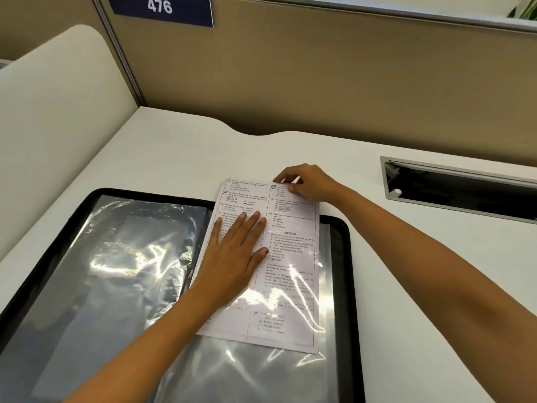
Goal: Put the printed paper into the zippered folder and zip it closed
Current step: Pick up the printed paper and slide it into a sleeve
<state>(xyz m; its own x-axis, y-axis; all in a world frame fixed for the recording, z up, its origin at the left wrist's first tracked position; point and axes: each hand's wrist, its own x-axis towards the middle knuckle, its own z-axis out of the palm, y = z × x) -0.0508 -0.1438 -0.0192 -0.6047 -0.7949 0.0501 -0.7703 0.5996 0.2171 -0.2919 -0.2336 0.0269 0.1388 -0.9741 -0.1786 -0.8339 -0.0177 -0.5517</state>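
The black zippered folder (347, 286) lies open on the white desk, its clear plastic sleeves (122, 257) glinting. The printed paper (290, 257) sits partway inside the right-hand sleeve, and its top edge sticks out past the folder's far rim. My left hand (235, 251) presses flat on the sleeve over the paper's left half, fingers straight. At the paper's top right corner, my right hand (305, 181) pinches the edge with curled fingers.
A white desk (406, 271) carries the folder. A recessed metal cable tray (462, 190) opens in the desk at the right. Beige partition walls (319, 82) stand behind and to the left, with a blue sign reading 476 (159, 7).
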